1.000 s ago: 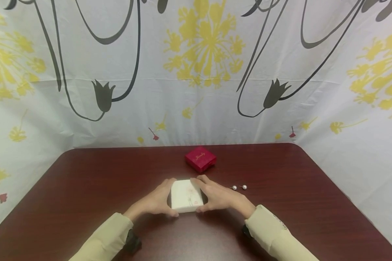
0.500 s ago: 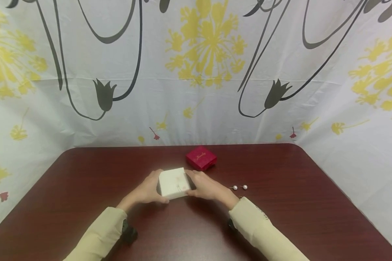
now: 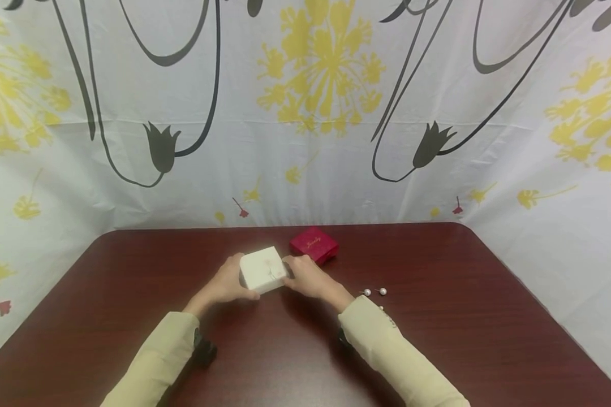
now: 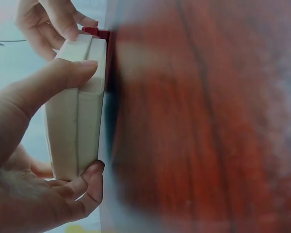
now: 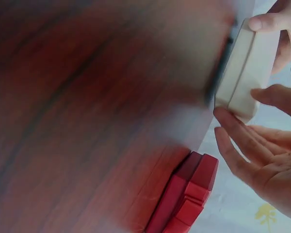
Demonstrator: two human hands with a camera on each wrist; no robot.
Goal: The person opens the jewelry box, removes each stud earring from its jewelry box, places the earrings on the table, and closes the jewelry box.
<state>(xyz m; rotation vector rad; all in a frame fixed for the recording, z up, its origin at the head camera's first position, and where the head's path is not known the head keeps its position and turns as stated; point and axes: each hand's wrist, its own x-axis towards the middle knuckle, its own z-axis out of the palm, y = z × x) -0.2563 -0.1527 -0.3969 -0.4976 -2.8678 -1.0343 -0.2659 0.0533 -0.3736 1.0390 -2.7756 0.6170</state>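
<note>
Both hands grip a small white lidded box (image 3: 262,270) from opposite sides, a little left of the table's middle. Faint printing shows on its lid, and a seam runs round its sides in the left wrist view. My left hand (image 3: 227,281) holds the left end, with the thumb (image 4: 80,73) on the near side and fingers curled round the far side. At the right end, my right hand (image 3: 308,276) pinches the box between thumb and fingers. In the right wrist view, the box (image 5: 245,73) is close over the table.
A red jewelry box (image 3: 313,243) with gold lettering lies just behind my right hand. Two pearl stud earrings (image 3: 367,292) lie to the right on the dark wooden table (image 3: 463,339). A flowered curtain (image 3: 305,169) hangs behind the table's back edge.
Both hands have moved the white box left and away from me, toward the back of the table, and it has turned slightly. The red box and the earrings have stayed put.
</note>
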